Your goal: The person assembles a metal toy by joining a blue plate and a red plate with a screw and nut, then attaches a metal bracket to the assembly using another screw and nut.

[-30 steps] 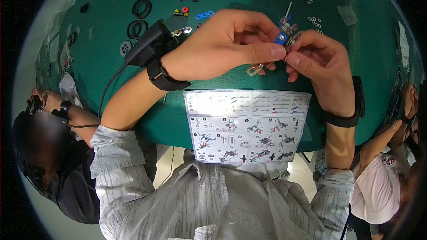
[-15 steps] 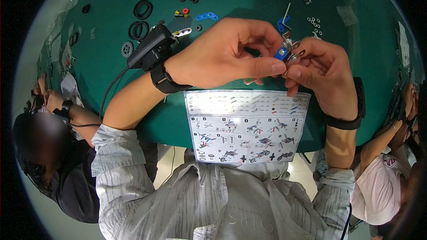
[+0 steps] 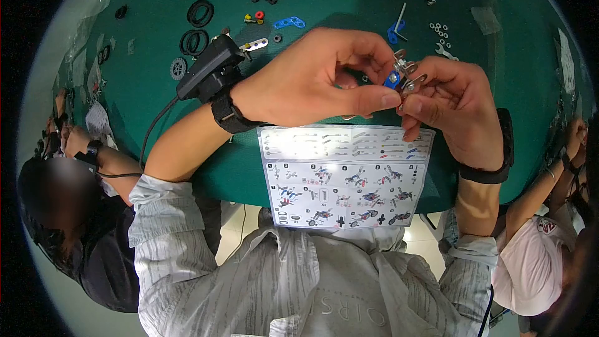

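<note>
Between both hands is a small assembly of metal brackets, bolts and a blue piece (image 3: 392,79). My left hand (image 3: 331,78) pinches its left side between thumb and fingers. On the other side, my right hand (image 3: 454,103) grips the metal bracket part, fingers curled. The two thumb tips almost meet under the assembly, hiding its lower portion. Just beyond the hands lie a hex key (image 3: 400,20) and a blue connector (image 3: 392,33). A small open-ended wrench (image 3: 445,53) rests behind my right hand.
A printed instruction sheet (image 3: 343,181) lies at the near table edge. Black tyres (image 3: 200,13), a grey gear (image 3: 178,68), a blue strip (image 3: 289,23), a silver strip (image 3: 256,44) and nuts (image 3: 439,27) are spread over the green table (image 3: 355,0). Other people sit at both sides.
The assembly has tilted slightly in my fingers, so the blue piece and upper bracket show at a different angle. Both hands stay nearly in place, and more of the wrench shows.
</note>
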Demonstrator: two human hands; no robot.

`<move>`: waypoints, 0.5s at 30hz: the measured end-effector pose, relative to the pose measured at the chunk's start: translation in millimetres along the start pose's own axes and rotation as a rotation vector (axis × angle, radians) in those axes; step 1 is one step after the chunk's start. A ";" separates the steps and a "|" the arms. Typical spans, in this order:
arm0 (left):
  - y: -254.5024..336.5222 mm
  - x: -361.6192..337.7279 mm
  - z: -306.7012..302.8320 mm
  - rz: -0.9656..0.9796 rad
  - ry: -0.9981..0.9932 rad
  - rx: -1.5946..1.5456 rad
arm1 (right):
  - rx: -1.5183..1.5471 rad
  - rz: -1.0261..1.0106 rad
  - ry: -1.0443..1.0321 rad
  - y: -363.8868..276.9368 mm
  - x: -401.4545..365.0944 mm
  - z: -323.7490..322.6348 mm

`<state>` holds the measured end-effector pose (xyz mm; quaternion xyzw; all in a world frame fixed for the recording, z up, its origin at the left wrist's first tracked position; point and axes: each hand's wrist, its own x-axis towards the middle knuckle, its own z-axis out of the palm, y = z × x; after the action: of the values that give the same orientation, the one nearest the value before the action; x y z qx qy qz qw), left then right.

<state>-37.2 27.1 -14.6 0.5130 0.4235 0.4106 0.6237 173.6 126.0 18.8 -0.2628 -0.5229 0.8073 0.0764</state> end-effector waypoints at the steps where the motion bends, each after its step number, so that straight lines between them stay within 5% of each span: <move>1: 2.0 -0.1 0.3 -0.006 0.001 0.005 | 0.004 0.002 0.000 0.7 0.1 0.0; 15: 3.3 -1.0 1.2 0.046 0.051 -0.214 | 0.065 -0.108 0.014 2.5 -1.6 6.9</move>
<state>-36.6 26.3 -11.2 0.4425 0.3810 0.4807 0.6542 171.9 118.7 19.3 -0.2374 -0.5093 0.8166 0.1321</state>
